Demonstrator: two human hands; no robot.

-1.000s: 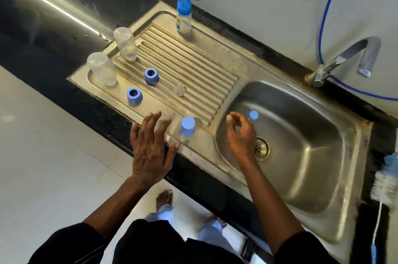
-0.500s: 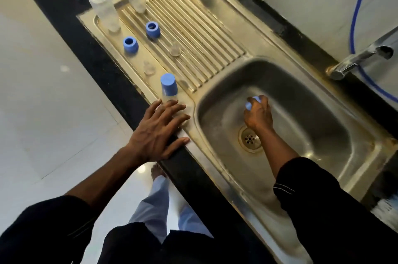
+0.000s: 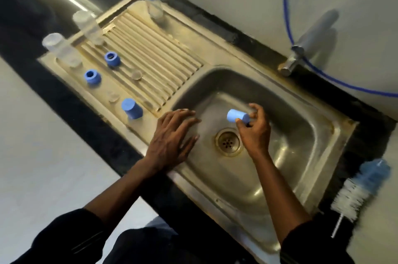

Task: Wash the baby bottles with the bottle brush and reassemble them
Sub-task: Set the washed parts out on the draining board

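Right hand (image 3: 255, 128) pinched blue cap (image 3: 237, 116) between thumb and fingers (image 3: 258, 108), above sink (image 3: 301, 147) drain (image 3: 227, 142). Left hand (image 3: 172, 138) lay flat on sink rim, fingers straight, holding nothing. Capped bottle (image 3: 153, 0) stood at back of drainboard (image 3: 155, 52). Open bottles (image 3: 88, 26), blue rings (image 3: 112, 59) and second cap (image 3: 131, 108) were on drainboard. Bottle brush (image 3: 355, 190) lay on surface right of sink.

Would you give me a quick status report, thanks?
Right hand pinches blue cap over basin. Left hand open at rim. Bottle brush untouched, far right.

place: home kitchen | evidence: steel sink (image 3: 336, 134), ribbed drainboard (image 3: 150, 52), tap (image 3: 301, 52)
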